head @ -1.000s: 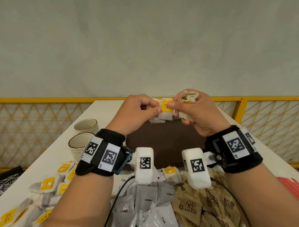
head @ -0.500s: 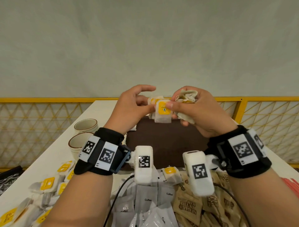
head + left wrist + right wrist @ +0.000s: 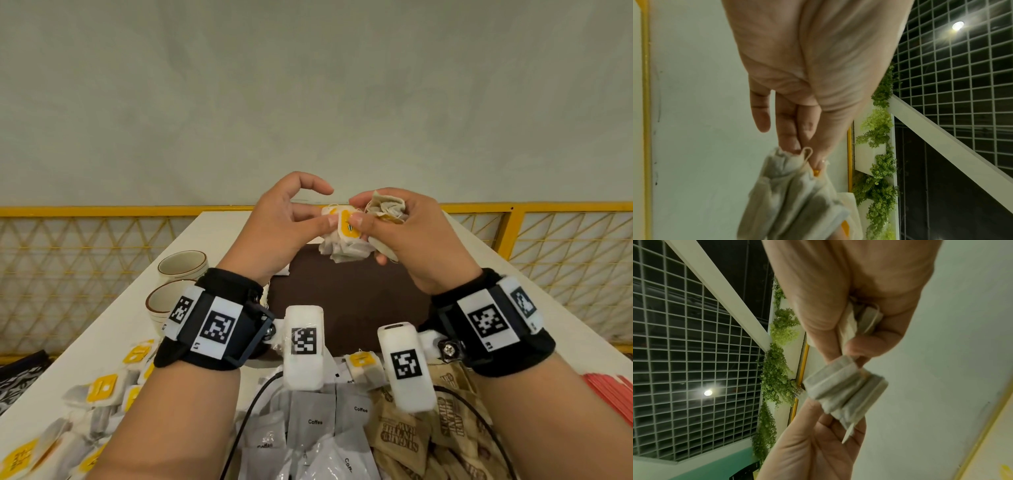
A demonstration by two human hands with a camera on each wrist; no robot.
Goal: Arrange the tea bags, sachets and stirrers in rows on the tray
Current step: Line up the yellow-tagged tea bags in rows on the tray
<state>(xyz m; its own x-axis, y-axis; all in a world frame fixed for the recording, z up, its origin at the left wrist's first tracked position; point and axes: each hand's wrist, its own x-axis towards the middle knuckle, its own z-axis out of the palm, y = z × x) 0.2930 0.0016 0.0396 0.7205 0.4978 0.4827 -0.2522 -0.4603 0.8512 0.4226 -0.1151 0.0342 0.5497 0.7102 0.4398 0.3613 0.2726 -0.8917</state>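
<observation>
Since the earlier head frames the left hand [image 3: 286, 224] has lifted its index finger clear into an arc, and the yellow-tagged tea bag [image 3: 348, 226] has tilted further over; both hands remain raised above the tray [image 3: 346, 308].

Nearest the viewer, on the table [image 3: 219, 233], lie the unsorted stocks: grey sachets [image 3: 315, 423] printed "Coffee", brown sachets [image 3: 399, 431] whose inverted lettering appears to include "SUGAR" and "RAW", though the rest is too small to confirm, and at left a heap of loose tea bags [image 3: 101, 389] with yellow tags bearing a small dark emblem that cannot be read. A red stack [image 3: 613, 385] at the right edge may be the stirrers; this cannot be confirmed. Both wrist units carry square black-and-white code markers.

Further out, the dark brown tray shows only bare surface; no row is visible on it.

Above its far end, the left grip pinches the hanging cluster of tea bags [image 3: 797, 194] between thumb and fingers. The right hand [image 3: 407, 233] pinches the tagged bag at thumb tip and also holds a crumpled wad of bags [image 3: 385, 207] in its curled fingers.

Recommended procedure: separate one bag at a time. Hold the cluster steady with the left grip, draw the single bag away along its string, and avoid tugging tangled threads, as the paper will likely tear. Lay it flat, tag up, parallel to the tray edge.

Two cups [image 3: 183, 265] stand at far left.
</observation>
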